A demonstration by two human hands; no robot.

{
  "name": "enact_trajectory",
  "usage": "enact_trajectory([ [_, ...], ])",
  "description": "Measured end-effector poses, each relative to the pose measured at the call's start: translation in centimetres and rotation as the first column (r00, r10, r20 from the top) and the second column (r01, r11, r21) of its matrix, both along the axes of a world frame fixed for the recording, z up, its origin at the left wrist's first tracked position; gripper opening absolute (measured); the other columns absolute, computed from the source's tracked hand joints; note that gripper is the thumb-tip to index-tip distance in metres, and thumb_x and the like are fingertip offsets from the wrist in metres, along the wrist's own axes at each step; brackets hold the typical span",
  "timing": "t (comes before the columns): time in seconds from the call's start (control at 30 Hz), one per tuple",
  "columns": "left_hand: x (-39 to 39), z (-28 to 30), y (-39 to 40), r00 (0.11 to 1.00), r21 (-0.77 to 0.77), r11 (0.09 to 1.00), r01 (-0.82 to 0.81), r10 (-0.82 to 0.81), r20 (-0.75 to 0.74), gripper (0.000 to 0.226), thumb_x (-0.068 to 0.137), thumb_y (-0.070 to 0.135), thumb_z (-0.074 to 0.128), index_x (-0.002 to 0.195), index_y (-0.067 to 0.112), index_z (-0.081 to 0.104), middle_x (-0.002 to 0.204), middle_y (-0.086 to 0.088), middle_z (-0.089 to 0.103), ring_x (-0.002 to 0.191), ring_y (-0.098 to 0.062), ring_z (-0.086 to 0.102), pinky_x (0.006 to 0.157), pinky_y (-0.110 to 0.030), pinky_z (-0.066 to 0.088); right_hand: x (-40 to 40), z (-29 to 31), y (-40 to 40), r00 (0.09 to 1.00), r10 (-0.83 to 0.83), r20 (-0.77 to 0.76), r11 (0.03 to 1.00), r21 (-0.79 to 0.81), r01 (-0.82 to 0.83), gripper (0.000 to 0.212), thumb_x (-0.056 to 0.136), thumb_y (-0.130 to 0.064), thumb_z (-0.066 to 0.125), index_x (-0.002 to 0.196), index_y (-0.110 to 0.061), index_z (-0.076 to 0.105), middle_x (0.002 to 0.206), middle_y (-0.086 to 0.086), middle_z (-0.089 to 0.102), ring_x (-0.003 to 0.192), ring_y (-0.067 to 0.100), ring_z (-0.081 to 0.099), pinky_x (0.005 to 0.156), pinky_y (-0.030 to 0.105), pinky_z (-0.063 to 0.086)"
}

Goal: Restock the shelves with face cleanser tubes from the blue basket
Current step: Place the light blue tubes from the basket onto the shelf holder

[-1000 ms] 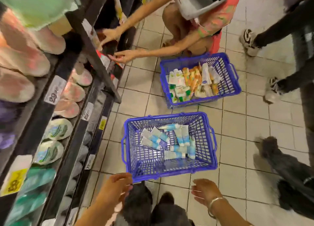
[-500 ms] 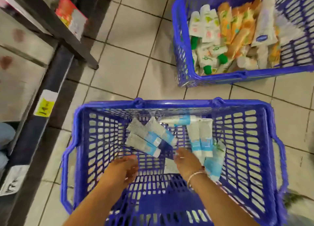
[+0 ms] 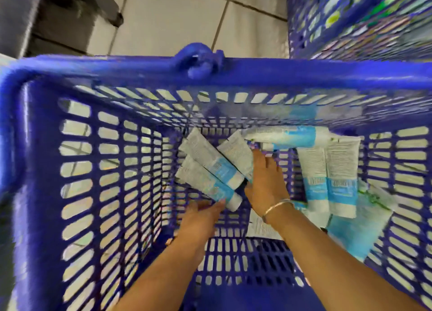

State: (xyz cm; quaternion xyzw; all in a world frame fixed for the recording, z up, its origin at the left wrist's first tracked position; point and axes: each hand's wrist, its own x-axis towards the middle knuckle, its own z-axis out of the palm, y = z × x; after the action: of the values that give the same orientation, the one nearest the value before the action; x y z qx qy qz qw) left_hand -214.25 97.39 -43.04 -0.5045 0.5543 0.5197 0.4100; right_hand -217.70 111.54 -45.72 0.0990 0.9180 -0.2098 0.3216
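- Both hands are down inside the blue basket [image 3: 93,76]: I see my left hand [image 3: 201,219] flat with straight fingers, fingertips touching the cap end of the nearest face cleanser tube [image 3: 205,186].
- My right hand [image 3: 265,182] lies open too, fingers spread over the neighbouring tube [image 3: 238,156]; neither hand grips anything.
- That cluster lies just ahead of both hands, toward the basket's far-left corner, long axes diagonal, caps pointing back at me.
- Two more tubes [image 3: 329,170] lie lengthwise by the right wall, nearer my right hand.
- I judge the left hand better placed for the nearest tube.
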Motion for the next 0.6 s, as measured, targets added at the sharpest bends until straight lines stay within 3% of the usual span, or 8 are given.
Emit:
enact_trajectory([
  [0.07,0.1,-1.0,-0.7,0.999,-0.035,0.998,-0.043,0.043,-0.017,0.048,0.082,0.031,0.068,0.121,0.007,0.052,0.097,-0.006,0.06,0.083,-0.018,0.055,0.07,-0.032,0.045,1.0,1.0,-0.5,0.932,-0.343,0.115,0.885,-0.294,0.362,0.056,0.077,-0.006,0.064,0.123,-0.024,0.039,0.111,0.007,0.053,0.094,0.023,0.056,0.077,0.019,0.047],
  [0.13,0.4,-2.1,-1.1,0.994,-0.098,0.99,-0.103,0.1,-0.034,0.06,0.081,0.028,0.069,0.131,0.015,0.038,0.115,-0.007,0.059,0.099,-0.022,0.059,0.084,-0.037,0.047,2.3,2.2,-0.5,0.786,-0.523,0.33,0.671,-0.409,0.618,0.046,0.078,-0.004,0.064,0.103,-0.034,0.04,0.092,-0.004,0.055,0.07,0.008,0.055,0.052,0.006,0.043],
  [0.2,0.2,-2.7,-0.6,0.984,-0.141,0.974,-0.176,0.171,-0.047,0.072,0.078,0.026,0.072,0.135,0.02,0.029,0.131,-0.01,0.052,0.113,-0.029,0.056,0.093,-0.041,0.046,3.2,3.3,0.1,0.643,-0.54,0.542,0.505,-0.403,0.763,0.042,0.079,-0.001,0.063,0.109,-0.026,0.046,0.089,-0.003,0.058,0.068,0.008,0.057,0.055,0.011,0.047],
  [0.27,-0.4,-3.4,0.2,0.965,-0.166,0.951,-0.262,0.256,-0.057,0.077,0.074,0.025,0.076,0.135,0.013,0.031,0.129,-0.011,0.053,0.112,-0.031,0.057,0.088,-0.041,0.049,3.6,4.3,1.0,0.465,-0.483,0.742,0.238,-0.4,0.885,0.042,0.072,-0.001,0.067,0.11,-0.015,0.055,0.083,0.002,0.065,0.065,0.012,0.061,0.057,0.024,0.051],
  [0.33,-1.1,-3.9,1.2,0.954,-0.183,0.936,-0.301,0.297,-0.051,0.077,0.07,0.024,0.08,0.132,0.009,0.037,0.125,-0.013,0.058,0.11,-0.031,0.058,0.094,-0.049,0.048,3.6,5.1,2.2,0.367,-0.399,0.84,0.038,-0.384,0.922,0.048,0.059,-0.017,0.076,0.104,-0.011,0.061,0.076,0.004,0.067,0.062,0.014,0.062,0.054,0.026,0.052],
  [0.43,-1.5,-4.2,2.7,0.949,-0.192,0.93,-0.314,0.303,-0.085,0.073,0.07,0.02,0.08,0.129,0.009,0.038,0.122,-0.013,0.059,0.111,-0.033,0.058,0.096,-0.054,0.046,3.3,5.4,3.7,0.354,-0.372,0.858,0.002,-0.381,0.925,0.075,0.034,-0.038,0.092,0.098,-0.009,0.065,0.076,0.007,0.068,0.062,0.015,0.062,0.055,0.026,0.053],
  [0.47,-1.5,-4.3,3.0,0.949,-0.193,0.929,-0.314,0.299,-0.104,0.073,0.071,0.017,0.079,0.129,0.011,0.035,0.122,-0.014,0.058,0.111,-0.033,0.058,0.096,-0.054,0.046,3.1,5.4,4.0,0.359,-0.377,0.854,0.012,-0.383,0.924,0.075,0.035,-0.039,0.092,0.098,-0.008,0.064,0.075,0.008,0.067,0.062,0.015,0.061,0.056,0.025,0.053],
  [0.6,-1.4,-4.7,2.7,0.953,-0.168,0.938,-0.302,0.291,-0.086,0.065,0.076,0.009,0.073,0.128,0.01,0.035,0.119,-0.013,0.056,0.103,-0.029,0.059,0.09,-0.05,0.051,2.5,5.2,4.0,0.331,-0.394,0.857,0.014,-0.354,0.935,0.038,0.065,-0.012,0.071,0.099,-0.002,0.058,0.067,0.007,0.062,0.056,0.016,0.058,0.052,0.024,0.051],
])
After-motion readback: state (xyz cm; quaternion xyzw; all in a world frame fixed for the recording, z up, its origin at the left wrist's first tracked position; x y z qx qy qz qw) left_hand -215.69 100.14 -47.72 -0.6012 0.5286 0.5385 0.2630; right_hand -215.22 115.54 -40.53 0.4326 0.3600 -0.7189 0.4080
